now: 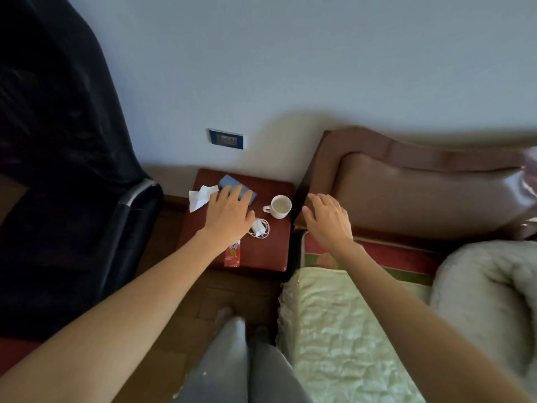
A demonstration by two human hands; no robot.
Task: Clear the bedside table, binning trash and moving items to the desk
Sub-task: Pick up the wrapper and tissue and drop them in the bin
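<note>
The left hand [229, 212] hovers spread, empty, fingertips over the blue book [232, 184] – its long axis slanting back-left to front-right on the bedside table [270, 251]. The right hand [328, 218], open too, hangs further off, beyond the cup [279, 207].
</note>
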